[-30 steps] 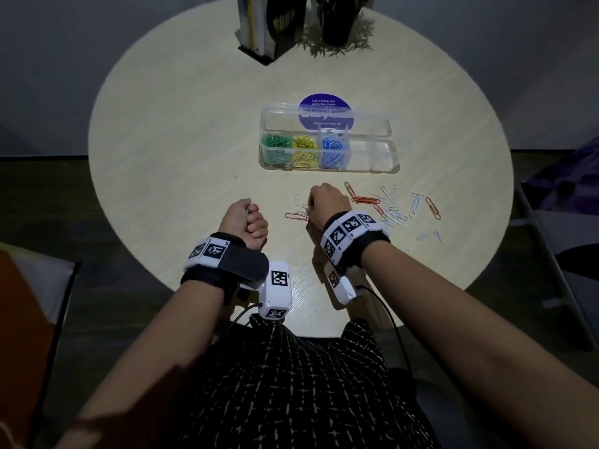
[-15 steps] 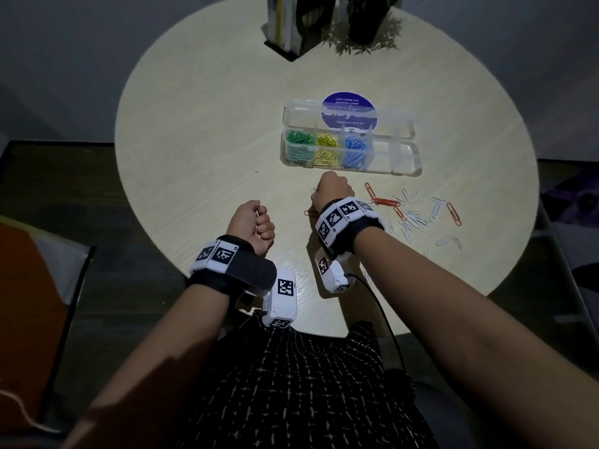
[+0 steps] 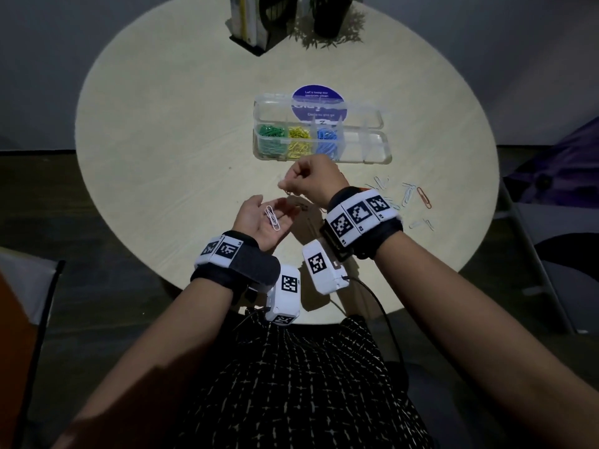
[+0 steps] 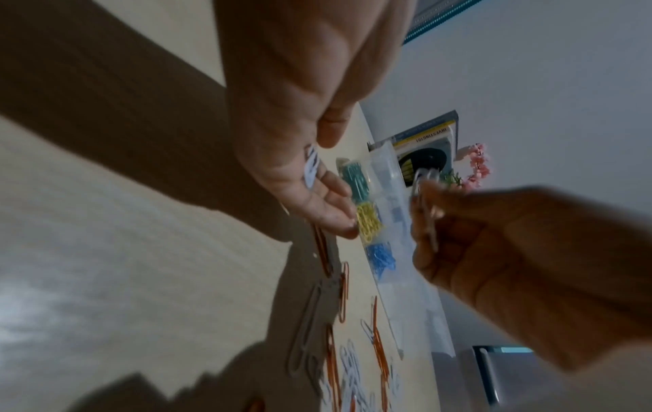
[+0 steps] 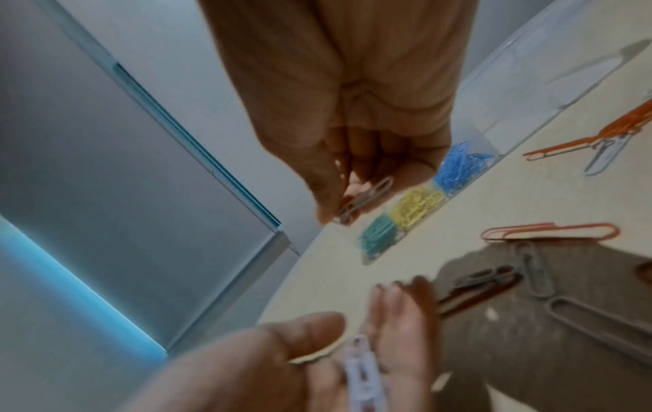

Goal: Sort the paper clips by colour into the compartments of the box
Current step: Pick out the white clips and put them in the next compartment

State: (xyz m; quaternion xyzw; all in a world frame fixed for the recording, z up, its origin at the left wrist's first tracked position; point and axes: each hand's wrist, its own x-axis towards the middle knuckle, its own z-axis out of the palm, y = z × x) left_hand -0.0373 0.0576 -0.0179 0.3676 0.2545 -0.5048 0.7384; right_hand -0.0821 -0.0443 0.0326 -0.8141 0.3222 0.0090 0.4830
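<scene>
Writing "Let's keep our centres clean" marks the sticker (image 3: pixel 317 100) behind the box (image 3: pixel 372 158); left hand (image 3: pixel 259 221) lies flat-palmed cradling white clips (image 3: pixel 272 217), right hand (image 3: pixel 316 178) pinches a clip (image 5: pixel 365 200) just right.

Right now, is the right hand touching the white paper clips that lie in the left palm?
Apart. The head view shows the right hand raised above the white clips on the open left hand, with bare palm between.

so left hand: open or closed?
Open. The left hand lies palm up, fingers relaxed, with white paper clips resting loose on the palm.
</scene>
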